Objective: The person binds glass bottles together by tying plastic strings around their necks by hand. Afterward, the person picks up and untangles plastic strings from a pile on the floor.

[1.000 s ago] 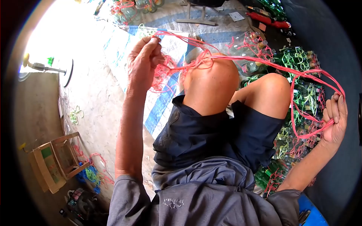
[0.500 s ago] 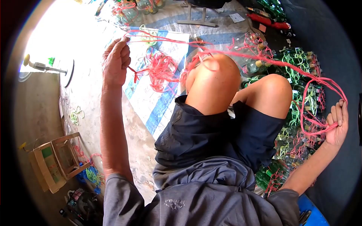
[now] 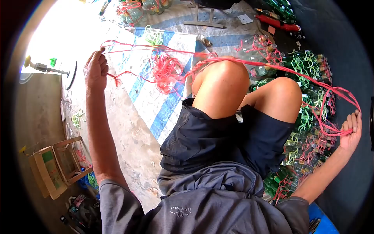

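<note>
Long red plastic cord (image 3: 280, 67) stretches across my raised knees between my two outspread arms. Out at the left, my left hand (image 3: 96, 70) is closed on strands of it, with a knotted end hanging by the wrist. At the far right, my right hand (image 3: 351, 130) grips several looped strands, which form a wide bend above it. A tangled heap of the same red cord (image 3: 167, 72) lies on the blue-and-white striped sheet (image 3: 163, 123) beyond my left knee. Near the sheet's top rests a coil of pale green cord (image 3: 154, 38).
Glass bottles wrapped in green and red cord (image 3: 311, 101) stand in rows at my right. More bottles (image 3: 134, 13) are at the top. A standing fan (image 3: 70, 74), a wooden frame (image 3: 72, 160) and a cardboard piece (image 3: 48, 171) are at the left. Metal stand legs (image 3: 204, 24) are ahead.
My left hand has moved further left, drawing out the red cord, which now hangs in a longer line from the heap. My right hand has shifted slightly; its loop has narrowed.
</note>
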`<state>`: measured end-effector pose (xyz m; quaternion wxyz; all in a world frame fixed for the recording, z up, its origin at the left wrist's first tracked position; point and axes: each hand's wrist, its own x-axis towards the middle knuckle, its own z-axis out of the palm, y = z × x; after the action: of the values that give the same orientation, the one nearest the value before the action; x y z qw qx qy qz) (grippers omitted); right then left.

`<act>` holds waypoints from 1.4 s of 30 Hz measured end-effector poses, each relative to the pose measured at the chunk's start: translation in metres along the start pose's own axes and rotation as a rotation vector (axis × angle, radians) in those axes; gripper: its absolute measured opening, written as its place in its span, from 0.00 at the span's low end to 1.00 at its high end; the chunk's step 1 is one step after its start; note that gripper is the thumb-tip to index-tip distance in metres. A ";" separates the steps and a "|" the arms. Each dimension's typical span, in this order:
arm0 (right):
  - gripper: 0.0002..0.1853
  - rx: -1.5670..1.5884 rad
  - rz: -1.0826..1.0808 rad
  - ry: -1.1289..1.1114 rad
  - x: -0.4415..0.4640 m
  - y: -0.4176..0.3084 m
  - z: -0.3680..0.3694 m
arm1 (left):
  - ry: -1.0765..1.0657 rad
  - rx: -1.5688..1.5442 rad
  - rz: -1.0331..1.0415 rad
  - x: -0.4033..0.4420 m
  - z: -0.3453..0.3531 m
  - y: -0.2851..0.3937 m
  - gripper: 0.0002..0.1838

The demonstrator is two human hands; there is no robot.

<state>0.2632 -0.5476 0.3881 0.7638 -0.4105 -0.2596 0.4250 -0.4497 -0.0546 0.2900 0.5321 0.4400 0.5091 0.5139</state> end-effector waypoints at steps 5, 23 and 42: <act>0.13 0.026 -0.020 0.029 -0.015 -0.016 -0.033 | 0.222 -0.010 0.038 0.034 -0.049 -0.001 0.05; 0.12 -0.034 -0.162 0.109 -0.078 -0.103 -0.078 | 0.915 0.136 -0.078 0.115 -0.341 -0.063 0.20; 0.12 -0.117 -0.162 0.212 -0.121 -0.088 -0.067 | -0.496 0.552 0.596 -0.104 0.085 -0.085 0.21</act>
<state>0.2902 -0.7061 0.4216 0.7936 -0.4744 -0.2342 0.3004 -0.3517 -0.1608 0.2227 0.3302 0.8013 0.3355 0.3691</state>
